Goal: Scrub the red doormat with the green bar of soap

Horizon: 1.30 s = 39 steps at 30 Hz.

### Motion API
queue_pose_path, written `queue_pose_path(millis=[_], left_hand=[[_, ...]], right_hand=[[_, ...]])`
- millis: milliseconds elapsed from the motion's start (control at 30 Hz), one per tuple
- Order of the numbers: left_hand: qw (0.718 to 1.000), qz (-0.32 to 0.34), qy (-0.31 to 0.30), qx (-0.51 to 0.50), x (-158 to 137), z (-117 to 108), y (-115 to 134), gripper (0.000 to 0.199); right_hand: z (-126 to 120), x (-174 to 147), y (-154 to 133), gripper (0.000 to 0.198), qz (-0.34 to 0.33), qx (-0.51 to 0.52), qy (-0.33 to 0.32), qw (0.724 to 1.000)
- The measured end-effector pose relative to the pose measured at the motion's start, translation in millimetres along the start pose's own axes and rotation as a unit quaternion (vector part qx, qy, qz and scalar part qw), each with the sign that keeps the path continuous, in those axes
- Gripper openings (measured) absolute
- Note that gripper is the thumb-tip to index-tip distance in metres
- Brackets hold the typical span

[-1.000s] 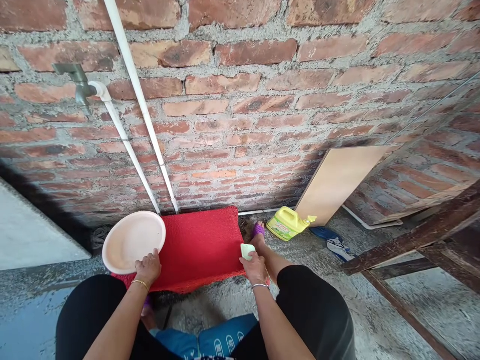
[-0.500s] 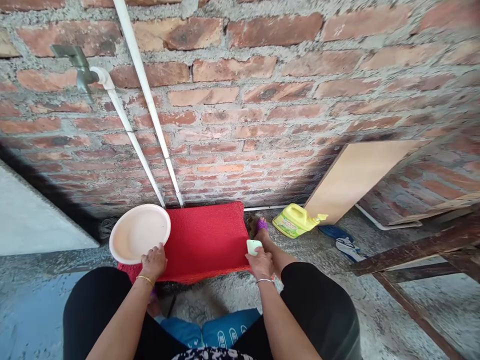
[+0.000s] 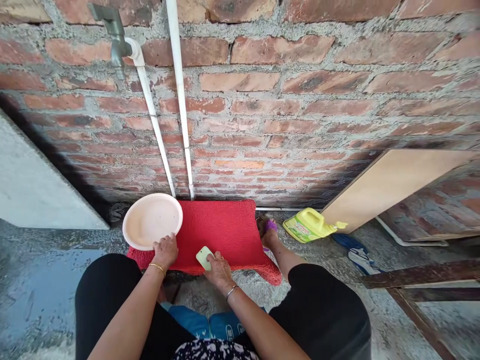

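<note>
My left hand [image 3: 165, 250] is closed on the near right rim of a pale pink plastic basin [image 3: 142, 227], which rests tilted on the left part of a red textured cloth [image 3: 221, 227]. In my right hand [image 3: 219, 271] is a pale green rounded block [image 3: 204, 257] with a small dark spot near one end; its underside is hidden, so I cannot tell whether it is a scrub brush or soap. This hand is over the cloth's near edge, right of the basin. The cloth lies spread over a low support, and its near right corner hangs down.
A yellow detergent jug [image 3: 309, 225] stands on the wet concrete floor near a leaning board [image 3: 390, 185]. Blue and white slippers [image 3: 360, 255] and a wooden frame [image 3: 420, 275] are at right. A tap [image 3: 116, 42] and white pipes [image 3: 180, 100] run along the brick wall.
My right hand has moved left with the pale green block, from the cloth's right edge toward its middle. The cloth's right corner now shows hanging. My left hand stays on the basin rim.
</note>
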<state>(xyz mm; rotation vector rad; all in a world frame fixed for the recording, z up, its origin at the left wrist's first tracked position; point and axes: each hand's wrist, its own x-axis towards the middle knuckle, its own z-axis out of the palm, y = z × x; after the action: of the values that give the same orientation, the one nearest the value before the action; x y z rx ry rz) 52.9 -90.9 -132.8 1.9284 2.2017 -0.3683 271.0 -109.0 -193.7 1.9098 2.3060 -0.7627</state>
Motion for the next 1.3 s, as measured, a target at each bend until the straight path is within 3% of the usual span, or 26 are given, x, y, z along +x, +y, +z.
queue_pose_path(millis=[100,300,400,500,633,767,900,967,1067,1233,1300], left_hand=[[1.000,0.005,-0.021,-0.008,2,-3,2,0.056],[0.998,-0.020,-0.052,-0.026,7,-16,8,0.046],[0.997,-0.019,-0.055,-0.049,7,-20,2,0.040],[0.997,-0.010,-0.037,-0.061,6,-21,-8,0.046],[0.998,-0.002,-0.028,-0.062,2,-20,-18,0.048],[0.996,0.020,-0.059,-0.071,-1,-23,-26,0.051],[0.995,0.023,-0.066,-0.077,-3,-26,-30,0.049],[0.995,0.024,-0.062,-0.081,-3,-26,-28,0.047],[0.995,0.018,-0.048,-0.082,-2,-24,-23,0.044],[0.996,0.010,-0.017,-0.087,1,-17,-16,0.043],[0.996,0.012,0.002,-0.085,3,-14,-15,0.042]], right_hand=[[-20,-6,26,0.047,0.059,-0.015,-0.021,0.998],[-70,-26,100,0.041,0.277,0.002,0.008,0.961],[-79,-25,111,0.039,0.320,0.005,0.029,0.947],[-70,-16,80,0.038,0.258,0.010,0.029,0.966],[-33,-5,-10,0.036,0.080,0.013,-0.032,0.996],[1,6,-93,0.041,-0.060,-0.007,-0.094,0.994],[16,20,-124,0.054,-0.124,-0.030,-0.134,0.983],[15,23,-117,0.057,-0.112,-0.031,-0.137,0.984],[1,20,-83,0.049,-0.061,-0.041,-0.115,0.991],[-38,5,0,0.039,0.117,-0.038,-0.078,0.989],[-50,2,20,0.036,0.169,-0.039,-0.065,0.983]])
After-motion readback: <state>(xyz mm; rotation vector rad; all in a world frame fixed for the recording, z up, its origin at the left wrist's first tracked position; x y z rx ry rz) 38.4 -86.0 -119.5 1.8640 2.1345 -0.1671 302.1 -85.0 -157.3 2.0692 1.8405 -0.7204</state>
